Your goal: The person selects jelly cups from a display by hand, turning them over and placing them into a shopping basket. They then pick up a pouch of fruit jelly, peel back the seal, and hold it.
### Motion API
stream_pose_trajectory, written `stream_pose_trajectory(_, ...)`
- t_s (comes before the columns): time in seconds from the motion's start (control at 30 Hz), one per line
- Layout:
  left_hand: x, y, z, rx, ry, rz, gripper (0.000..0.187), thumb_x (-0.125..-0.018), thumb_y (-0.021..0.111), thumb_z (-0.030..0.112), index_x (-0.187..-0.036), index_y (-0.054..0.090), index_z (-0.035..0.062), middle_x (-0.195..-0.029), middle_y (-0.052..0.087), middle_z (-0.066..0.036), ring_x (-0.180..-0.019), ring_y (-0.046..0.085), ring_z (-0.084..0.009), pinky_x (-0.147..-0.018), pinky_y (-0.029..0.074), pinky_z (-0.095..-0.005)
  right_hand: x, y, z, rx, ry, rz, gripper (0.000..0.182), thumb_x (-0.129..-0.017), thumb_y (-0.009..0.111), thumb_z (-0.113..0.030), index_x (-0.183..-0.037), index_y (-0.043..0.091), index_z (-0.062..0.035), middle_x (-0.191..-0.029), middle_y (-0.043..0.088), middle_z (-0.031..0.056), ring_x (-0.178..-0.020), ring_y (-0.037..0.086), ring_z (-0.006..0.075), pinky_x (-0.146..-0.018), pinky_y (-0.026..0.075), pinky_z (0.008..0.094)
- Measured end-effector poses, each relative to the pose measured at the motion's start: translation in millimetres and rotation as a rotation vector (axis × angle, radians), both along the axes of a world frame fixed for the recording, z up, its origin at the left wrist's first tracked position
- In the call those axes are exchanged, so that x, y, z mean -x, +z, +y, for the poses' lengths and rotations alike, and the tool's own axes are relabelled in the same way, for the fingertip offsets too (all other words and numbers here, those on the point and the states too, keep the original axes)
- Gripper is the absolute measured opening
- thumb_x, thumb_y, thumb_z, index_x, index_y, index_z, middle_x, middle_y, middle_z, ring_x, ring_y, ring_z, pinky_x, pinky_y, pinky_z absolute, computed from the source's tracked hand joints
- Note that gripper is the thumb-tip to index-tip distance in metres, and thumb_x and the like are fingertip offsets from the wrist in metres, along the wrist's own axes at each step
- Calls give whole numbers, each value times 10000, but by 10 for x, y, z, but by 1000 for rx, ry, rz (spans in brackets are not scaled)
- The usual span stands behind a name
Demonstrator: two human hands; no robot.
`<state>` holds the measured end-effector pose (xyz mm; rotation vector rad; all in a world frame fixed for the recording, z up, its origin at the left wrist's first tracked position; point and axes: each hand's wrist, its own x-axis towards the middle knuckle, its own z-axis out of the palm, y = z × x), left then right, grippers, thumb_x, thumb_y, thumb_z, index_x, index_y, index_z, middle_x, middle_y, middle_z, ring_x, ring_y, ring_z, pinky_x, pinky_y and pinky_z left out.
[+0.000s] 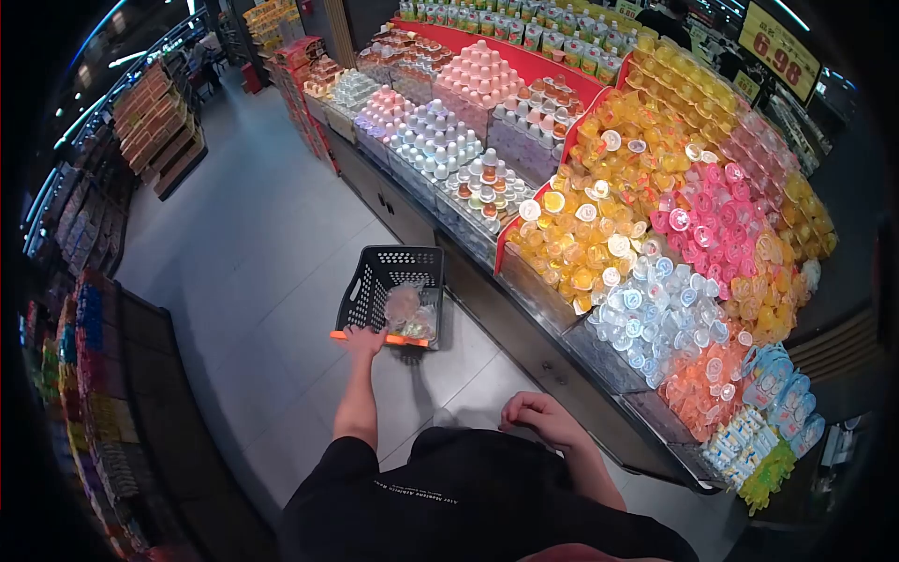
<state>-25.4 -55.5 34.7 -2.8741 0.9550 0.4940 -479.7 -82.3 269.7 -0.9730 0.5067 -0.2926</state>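
My left hand [363,339] is closed over the orange handle [407,342] of a black shopping basket [393,258]. Perforated walls surround the basket's contents, clear plastic bags [409,312] with pale pinkish and greenish things inside; their kind is hard to make out. The basket sits low over the floor, in front of my body. My right hand [541,417] hangs at my right side, its fingers loosely curled, with nothing visible in them. Nearest to it is the dark lower side of a display counter [524,342], and the hand appears apart from it.
Jelly cups in yellow [571,234], pink [712,220] and clear-blue [655,304] heap up on the right counter, with stacked cups [435,136] farther along. A shelf of packets [89,375] borders the left. Grey tiled floor [262,253] runs between, past stacked boxes [154,122].
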Motion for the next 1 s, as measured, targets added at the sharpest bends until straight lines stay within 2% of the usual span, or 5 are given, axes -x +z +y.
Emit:
stream_pose_trajectory(0.13,-160,-72,64,54,-246,99,1042,-637,549,941,-1249,702,111,-1283,581,-262,-1328,392,-414,-1158,243,-506,-59,-175,239,-291,-225,-120,33,-989,555,-59,-972,580,-47,-958,630,79,-906,635,197,-861,518,322)
stream_pose_trajectory(0.3,-411,-107,132,103,-428,274,952,-576,621,932,-975,776,81,-1044,661,-217,-1150,467,-413,-1036,345,-510,-406,-281,488,-409,-476,-132,139,-995,571,-140,-1116,546,-76,-924,606,62,-887,597,182,-839,501,343)
stream_pose_trajectory(0.43,-294,-124,186,129,-372,243,898,-605,663,870,-925,776,40,-1044,657,-197,-1161,455,-391,-1010,405,-463,-642,-181,488,-481,-361,-126,233,-984,575,-145,-1202,521,-80,-905,589,49,-887,585,177,-861,484,342)
stream_pose_trajectory(0.63,-38,-185,566,538,-292,132,721,-568,824,704,-847,762,43,-996,627,-121,-1133,444,-333,-975,450,-421,-964,-143,447,-485,-320,-32,328,-961,587,-138,-1259,481,-52,-904,587,54,-882,587,178,-844,487,338)
stream_pose_trajectory(1.0,-36,-142,848,556,-310,161,620,-551,876,617,-815,754,69,-950,610,-98,-1109,463,-315,-963,465,-421,-1283,-297,619,-521,-170,0,253,-997,560,-135,-1238,521,-68,-920,606,67,-889,598,180,-831,495,339)
